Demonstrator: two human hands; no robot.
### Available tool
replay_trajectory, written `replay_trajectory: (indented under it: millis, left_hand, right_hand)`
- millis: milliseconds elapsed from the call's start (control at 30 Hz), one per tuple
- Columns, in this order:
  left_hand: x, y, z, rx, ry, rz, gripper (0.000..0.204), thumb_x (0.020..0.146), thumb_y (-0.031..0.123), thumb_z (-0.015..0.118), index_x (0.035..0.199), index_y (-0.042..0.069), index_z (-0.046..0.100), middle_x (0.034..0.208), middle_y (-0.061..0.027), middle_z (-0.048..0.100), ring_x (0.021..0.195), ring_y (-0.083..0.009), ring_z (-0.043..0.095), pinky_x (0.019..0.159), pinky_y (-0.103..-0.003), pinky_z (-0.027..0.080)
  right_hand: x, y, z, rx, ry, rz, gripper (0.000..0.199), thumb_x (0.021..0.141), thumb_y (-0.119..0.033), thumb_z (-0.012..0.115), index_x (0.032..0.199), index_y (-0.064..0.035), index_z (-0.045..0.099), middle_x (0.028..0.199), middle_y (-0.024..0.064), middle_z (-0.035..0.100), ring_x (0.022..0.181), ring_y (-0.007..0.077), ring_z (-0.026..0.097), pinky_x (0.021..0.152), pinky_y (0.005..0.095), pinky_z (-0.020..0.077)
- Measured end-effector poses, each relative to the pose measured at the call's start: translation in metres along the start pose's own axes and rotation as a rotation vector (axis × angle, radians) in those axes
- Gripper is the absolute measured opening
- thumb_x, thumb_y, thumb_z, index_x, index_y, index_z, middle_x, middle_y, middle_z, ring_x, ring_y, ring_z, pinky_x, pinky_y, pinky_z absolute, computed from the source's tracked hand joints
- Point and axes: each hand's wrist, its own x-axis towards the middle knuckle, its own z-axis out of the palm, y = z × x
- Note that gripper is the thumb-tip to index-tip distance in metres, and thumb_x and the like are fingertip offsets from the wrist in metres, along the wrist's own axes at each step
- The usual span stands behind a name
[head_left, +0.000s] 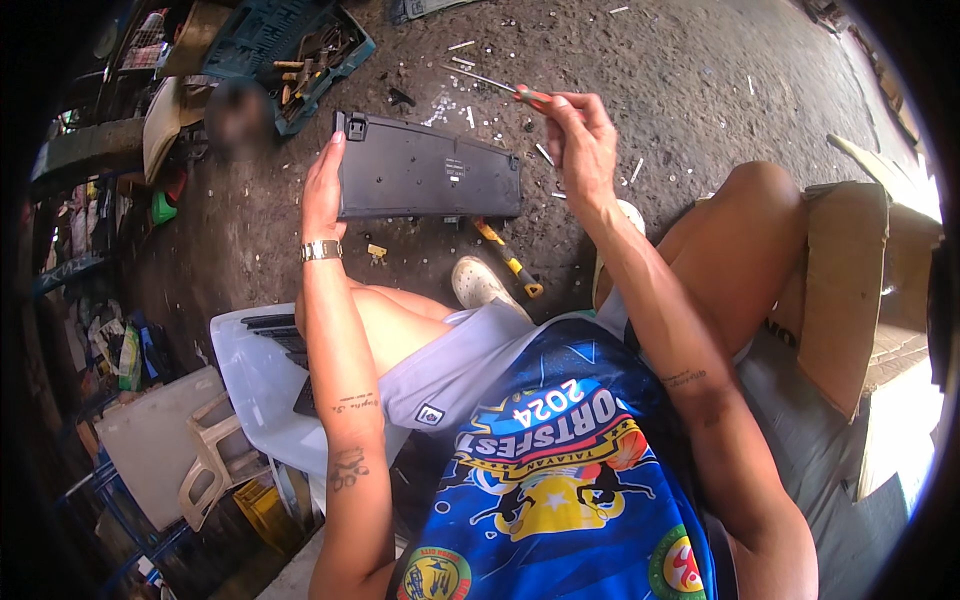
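Note:
My left hand (323, 190) grips the left end of a black keyboard (400, 170), its underside facing me, with a small label and a foot at the upper left corner. To the right, my right hand (585, 140) is closed around the orange-and-dark handle of a screwdriver (535, 98). Its thin shaft points up and left, beyond the keyboard's far edge, and the tip is apart from the keyboard. Below the keyboard lies a tool with a yellow-and-black handle (510, 262); its other end is hidden. A small yellowish piece (377, 254) rests on the ground near my left wrist.
An open teal toolbox (350, 70) with hand tools lies at the far left. Screws and white sticks litter the rough ground (690, 90). A pale plastic bin (250, 385) with black parts stands by my left leg; a cardboard box (840, 290) is at my right.

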Motion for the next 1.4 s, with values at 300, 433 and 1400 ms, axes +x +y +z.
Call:
replay_trajectory:
  millis: [300, 433, 1400]
  left_hand:
    - [-0.012, 0.003, 0.011, 0.026, 0.163, 0.031, 0.069, 0.101, 0.048, 0.067, 0.142, -0.006, 0.054, 0.13, -0.0164, 0.067, 0.117, -0.0199, 0.066, 0.097, -0.034, 0.053]
    - [-0.001, -0.001, 0.003, 0.13, 0.128, 0.035, 0.077, 0.098, 0.053, 0.068, 0.147, -0.005, 0.052, 0.138, -0.0189, 0.063, 0.122, -0.0242, 0.063, 0.103, -0.035, 0.049]
    - [-0.005, 0.006, 0.002, 0.129, -0.037, 0.047, 0.046, 0.102, 0.035, 0.067, 0.133, 0.001, 0.064, 0.117, -0.0086, 0.072, 0.1, -0.0149, 0.069, 0.085, -0.029, 0.056]
  right_hand:
    - [-0.009, -0.005, 0.013, -0.098, 0.128, -0.135, 0.012, 0.103, -0.016, 0.058, 0.099, -0.0071, 0.065, 0.106, 0.0085, 0.079, 0.083, 0.0115, 0.061, 0.073, 0.0303, 0.0493]
    - [-0.004, -0.009, 0.007, -0.402, -0.228, 0.234, 0.018, 0.1, -0.016, 0.057, 0.104, -0.0018, 0.067, 0.106, 0.0089, 0.08, 0.108, 0.0202, 0.071, 0.099, 0.0371, 0.0517]
    - [-0.015, -0.001, 0.012, -0.554, -0.295, 0.034, 0.023, 0.1, -0.024, 0.061, 0.102, -0.0021, 0.067, 0.1, 0.0051, 0.081, 0.1, 0.0258, 0.074, 0.091, 0.0389, 0.0542]
